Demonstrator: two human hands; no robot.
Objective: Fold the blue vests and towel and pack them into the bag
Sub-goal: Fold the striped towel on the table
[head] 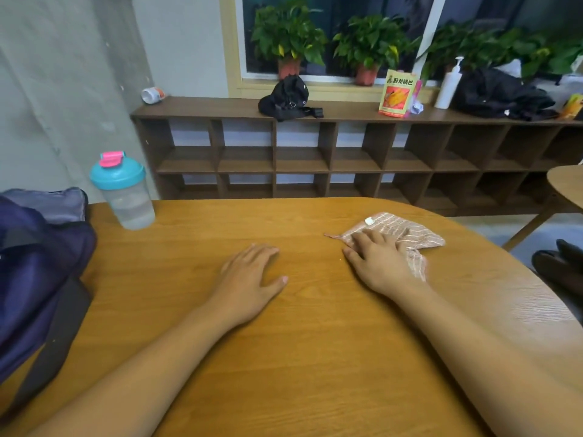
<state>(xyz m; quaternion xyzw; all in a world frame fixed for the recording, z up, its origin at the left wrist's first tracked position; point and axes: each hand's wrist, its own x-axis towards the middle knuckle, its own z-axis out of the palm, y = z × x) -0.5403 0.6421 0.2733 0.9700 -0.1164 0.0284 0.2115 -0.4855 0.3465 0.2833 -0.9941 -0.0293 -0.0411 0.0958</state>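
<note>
A wooden desk (315, 335) stands before a low dark-brown shelf unit (299, 160) with open cubbies along a grey wall (183, 42). Potted plants (288, 36) line the dark window (347, 7) above.

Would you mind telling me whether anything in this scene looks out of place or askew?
A small white container lies on its side at the left end of the shelf top. The striped towel under the right hand is rumpled, not folded.
</note>
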